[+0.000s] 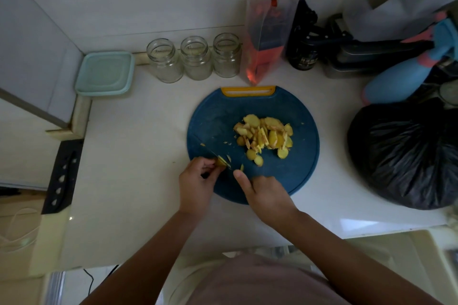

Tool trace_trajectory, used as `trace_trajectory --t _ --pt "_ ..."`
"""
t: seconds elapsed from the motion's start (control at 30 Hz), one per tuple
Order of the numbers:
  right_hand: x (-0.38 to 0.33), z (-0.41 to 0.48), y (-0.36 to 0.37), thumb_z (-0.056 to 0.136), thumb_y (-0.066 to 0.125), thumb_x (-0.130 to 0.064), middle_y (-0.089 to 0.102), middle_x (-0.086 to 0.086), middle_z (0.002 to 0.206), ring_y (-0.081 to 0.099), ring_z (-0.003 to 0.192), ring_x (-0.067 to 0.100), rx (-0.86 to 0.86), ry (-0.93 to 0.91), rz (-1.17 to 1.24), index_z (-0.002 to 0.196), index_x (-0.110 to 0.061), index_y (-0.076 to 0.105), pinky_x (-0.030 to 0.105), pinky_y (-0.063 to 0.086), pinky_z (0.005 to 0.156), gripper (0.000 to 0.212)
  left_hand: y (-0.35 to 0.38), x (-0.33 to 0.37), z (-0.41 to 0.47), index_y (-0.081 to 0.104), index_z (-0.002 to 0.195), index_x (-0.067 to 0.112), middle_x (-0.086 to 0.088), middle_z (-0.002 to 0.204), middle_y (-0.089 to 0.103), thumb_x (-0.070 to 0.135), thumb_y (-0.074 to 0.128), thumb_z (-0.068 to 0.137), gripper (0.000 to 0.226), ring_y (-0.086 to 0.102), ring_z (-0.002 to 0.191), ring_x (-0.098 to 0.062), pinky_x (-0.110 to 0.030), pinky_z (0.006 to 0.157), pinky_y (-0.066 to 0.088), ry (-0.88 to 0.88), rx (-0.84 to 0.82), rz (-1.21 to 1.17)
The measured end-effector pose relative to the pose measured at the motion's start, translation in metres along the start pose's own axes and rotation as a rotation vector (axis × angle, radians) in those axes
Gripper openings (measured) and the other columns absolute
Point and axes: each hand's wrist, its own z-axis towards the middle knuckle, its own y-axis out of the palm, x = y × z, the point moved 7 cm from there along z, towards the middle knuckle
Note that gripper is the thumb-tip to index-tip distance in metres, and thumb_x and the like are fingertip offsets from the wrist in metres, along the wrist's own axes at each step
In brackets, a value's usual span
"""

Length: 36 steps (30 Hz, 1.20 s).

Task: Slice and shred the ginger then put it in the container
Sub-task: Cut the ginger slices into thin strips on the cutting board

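while the left hand (pixel 195 182) pinches a ginger nub (pixel 221 162) at the board's (pixel 223 116) near left edge, i see the right hand (pixel 266 193) closed on a knife (pixel 213 153), forefinger straight along its dark blade, which rests against the nub. sliced and shredded ginger (pixel 265 136) lies heaped mid-board. the lidded container (pixel 105 73) sits well apart at far left, beside three jars (pixel 195 57).

This is a home kitchen. A pale countertop (pixel 138 156) carries a round blue chopping board (pixel 223 119) heaped with sliced ginger (pixel 264 135). Three open glass jars (pixel 195 57) stand at eleven o'clock, a lidded food container (pixel 105 73) at ten and a tied black rubbish bag (pixel 406 153) at three.
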Motion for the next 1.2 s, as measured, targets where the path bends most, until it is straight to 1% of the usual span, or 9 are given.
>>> trace_trajectory --t 0.17,0.5,0.67,0.77,0.83,0.93,1.0,1.1,1.2 --pt "0.011 0.0 0.007 0.097 0.03 -0.058 0.043 0.003 0.053 0.042 0.05 0.014 0.049 0.043 -0.015 0.054 -0.013 0.038 0.035 0.043 0.061 0.062 0.001 0.0 -0.001 0.067 0.087 0.014 0.003 0.084 0.07 0.001 0.073 0.079 0.016 0.067 0.078 -0.004 -0.014 0.073 0.052 0.017 -0.003 0.023" --pt "0.011 0.0 0.01 0.094 0.02 -0.064 0.047 0.004 0.057 0.053 0.06 0.023 0.042 0.029 -0.097 0.058 -0.013 0.045 0.034 0.044 0.06 0.067 0.0 0.001 -0.001 0.068 0.084 0.012 0.009 0.08 0.069 -0.001 0.072 0.079 0.015 0.067 0.077 -0.003 -0.013 0.071 0.052 0.021 0.019 0.013" --pt "0.005 0.009 0.007 0.067 -0.014 -0.081 0.04 -0.001 0.059 0.037 0.048 0.009 -0.073 -0.011 -0.11 0.108 -0.01 0.063 0.021 0.032 0.046 0.112 -0.001 0.003 -0.002 0.071 0.086 0.006 0.006 0.082 0.07 0.0 0.073 0.079 0.01 0.066 0.077 0.002 -0.009 0.071 0.049 0.012 0.035 0.009" --pt "-0.001 0.01 0.007 0.1 0.015 -0.055 0.037 0.003 0.06 0.038 0.051 0.017 -0.132 -0.013 -0.14 0.08 -0.021 0.055 0.038 0.046 0.054 0.056 0.0 0.002 -0.002 0.071 0.085 0.009 0.012 0.081 0.068 0.001 0.074 0.078 0.011 0.066 0.076 0.004 -0.008 0.07 0.049 0.004 0.039 0.005" --pt "0.001 0.01 0.006 0.102 0.019 -0.051 0.041 0.003 0.063 0.041 0.055 0.017 -0.136 0.046 -0.155 0.071 -0.017 0.046 0.033 0.04 0.055 0.054 0.0 0.001 -0.002 0.07 0.086 0.011 0.015 0.083 0.067 0.0 0.075 0.078 0.014 0.066 0.077 0.003 -0.009 0.072 0.05 -0.005 0.032 -0.007" --pt "0.003 0.022 0.012 0.105 0.022 -0.043 0.037 0.004 0.062 0.044 0.053 0.022 -0.128 0.069 -0.085 0.112 -0.008 0.058 0.039 0.046 0.058 0.051 0.001 0.001 -0.003 0.07 0.088 0.012 0.013 0.086 0.068 0.0 0.074 0.078 0.017 0.066 0.08 0.004 -0.009 0.074 0.05 -0.01 0.03 -0.022" --pt "-0.001 0.026 0.015 0.106 0.026 -0.034 0.036 0.005 0.065 0.037 0.051 0.018 -0.141 0.11 -0.034 0.145 -0.013 0.037 0.035 0.039 0.051 0.045 0.0 0.0 -0.002 0.07 0.088 0.012 0.011 0.086 0.068 0.001 0.074 0.078 0.015 0.066 0.08 0.005 -0.008 0.074 0.049 -0.017 0.029 -0.021" --pt "-0.001 0.034 0.01 0.097 0.055 -0.01 0.032 0.008 0.064 0.028 0.049 0.014 -0.121 0.145 -0.005 0.152 -0.004 0.021 0.023 0.025 0.041 0.065 0.0 -0.004 -0.001 0.069 0.088 0.01 0.002 0.088 0.071 0.003 0.074 0.079 0.013 0.067 0.082 -0.002 -0.013 0.077 0.051 -0.035 -0.002 -0.02" --pt "0.025 0.033 0.019 0.106 0.031 -0.03 0.029 0.003 0.065 0.028 0.051 0.01 -0.136 0.231 0.08 0.148 -0.005 0.031 0.018 0.022 0.044 0.049 0.002 -0.004 0.0 0.068 0.086 0.006 -0.001 0.088 0.071 0.001 0.075 0.077 0.013 0.068 0.081 -0.004 -0.014 0.078 0.052 -0.037 -0.01 -0.026"
